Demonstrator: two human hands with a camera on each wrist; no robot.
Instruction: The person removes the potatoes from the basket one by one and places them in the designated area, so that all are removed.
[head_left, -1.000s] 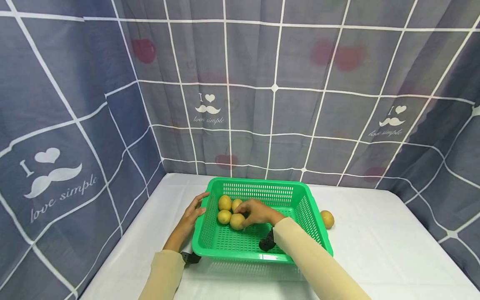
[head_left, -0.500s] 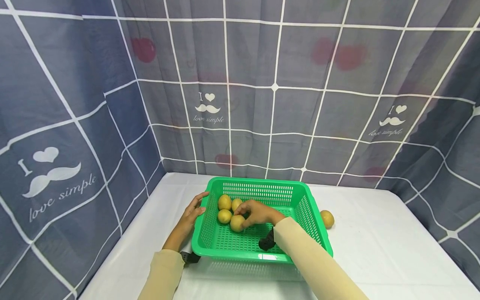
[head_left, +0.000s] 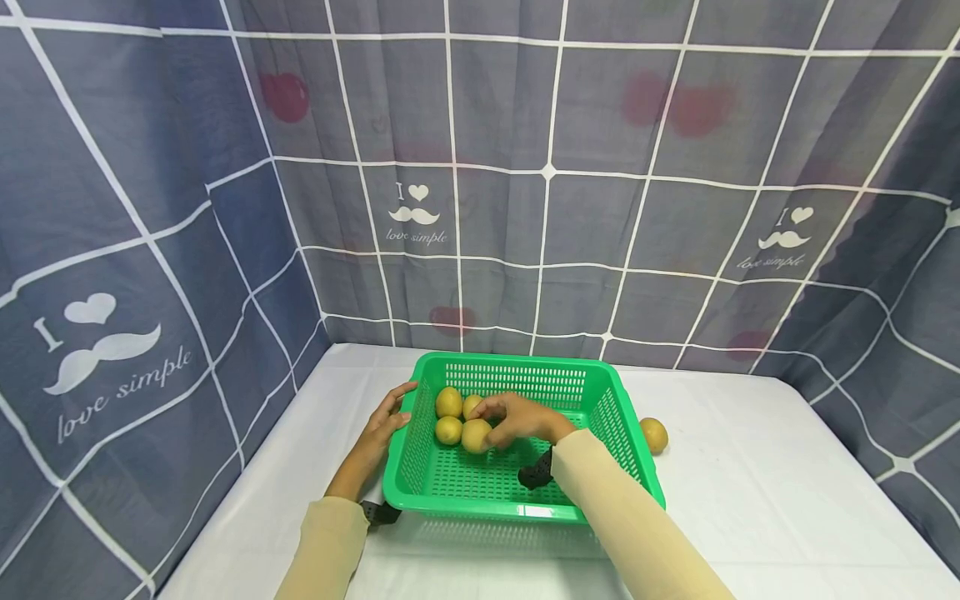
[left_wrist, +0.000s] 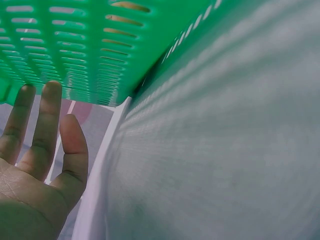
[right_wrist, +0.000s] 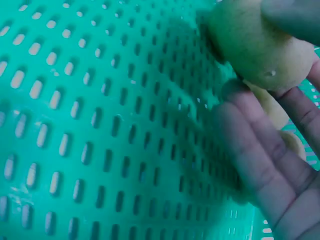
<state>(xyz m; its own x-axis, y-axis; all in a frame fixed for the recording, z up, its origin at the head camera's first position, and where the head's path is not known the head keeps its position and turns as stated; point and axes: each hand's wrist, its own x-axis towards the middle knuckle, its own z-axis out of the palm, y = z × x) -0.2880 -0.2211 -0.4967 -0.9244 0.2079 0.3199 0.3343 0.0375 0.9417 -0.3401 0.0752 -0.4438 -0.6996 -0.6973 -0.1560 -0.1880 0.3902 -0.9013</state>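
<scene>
Far L, at the basket's point(head_left: 480, 505) left edge, the left hand point(head_left: 384, 421) lay w/ fingers extended and relaxed, tips against the wall, thumb at the rim – not clenched. The basket looked like thin plastic: light, a bit flexy, prob. quick to slide if bumped, so its rim was the best hold.

Inside the basket's left half sat the far-left fruit point(head_left: 449, 402) and near-left fruit point(head_left: 448, 430), then the back fruit point(head_left: 472, 407), partly hidden by fingers. Beside them, also in the basket's left half, was the held fruit point(head_left: 476, 436), pinched by the right hand point(head_left: 517, 419) btwn thumb and fingers; whether it touched the basket floor, couldn't tell. It looked round, firm, fairly smooth – modest wt., prob. not fragile, but apt to roll or slip if pinched off-centre. Best grip: opp. sides at the widest part, w/ fingertips slightly under.

Just outside the basket's right wall, the loose fruit point(head_left: 654, 435) sat on the tabletop point(head_left: 757, 492); it'd prob. roll if nudged, so same grip, from above.
</scene>
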